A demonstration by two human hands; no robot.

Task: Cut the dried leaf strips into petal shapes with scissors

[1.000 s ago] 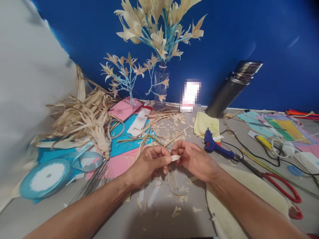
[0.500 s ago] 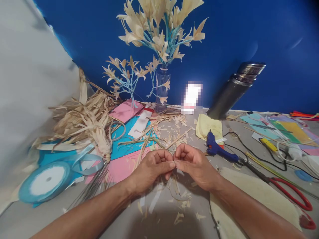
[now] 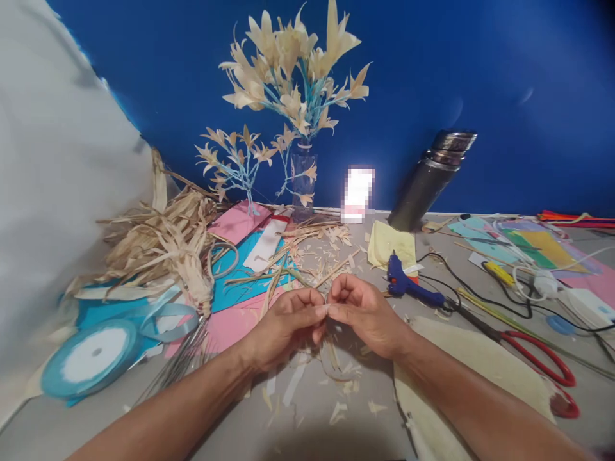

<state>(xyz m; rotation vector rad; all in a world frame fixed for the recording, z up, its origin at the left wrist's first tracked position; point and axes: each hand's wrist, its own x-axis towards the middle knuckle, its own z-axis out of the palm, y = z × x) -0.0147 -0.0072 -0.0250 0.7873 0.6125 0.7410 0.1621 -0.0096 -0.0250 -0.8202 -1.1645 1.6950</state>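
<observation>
My left hand [image 3: 295, 320] and my right hand [image 3: 362, 314] meet above the middle of the table, thumbs and forefingers pinched tip to tip. Something small and pale shows between the fingertips, too tiny to name. Under and beyond the hands lie scattered husk scraps [image 3: 336, 410] and thin strips. To the right of my right hand is a blue glue gun [image 3: 408, 285]. Scissors with red handles [image 3: 542, 358] lie farther right. Left of my left hand are a bundle of thin wires [image 3: 177, 358] and dried corn husks [image 3: 158, 243].
A roll of light blue ribbon [image 3: 93, 358] lies at left. Husk flowers [image 3: 293, 77] stand in a clear bottle [image 3: 304, 182] at the back. A dark flask [image 3: 427, 182] leans against the blue wall. Cables [image 3: 480, 301] run across the right side, by a pale cloth [image 3: 446, 378].
The view has shifted, so the background sits farther left in the picture. Both hands keep nearly the same pinch, fingertips together.
</observation>
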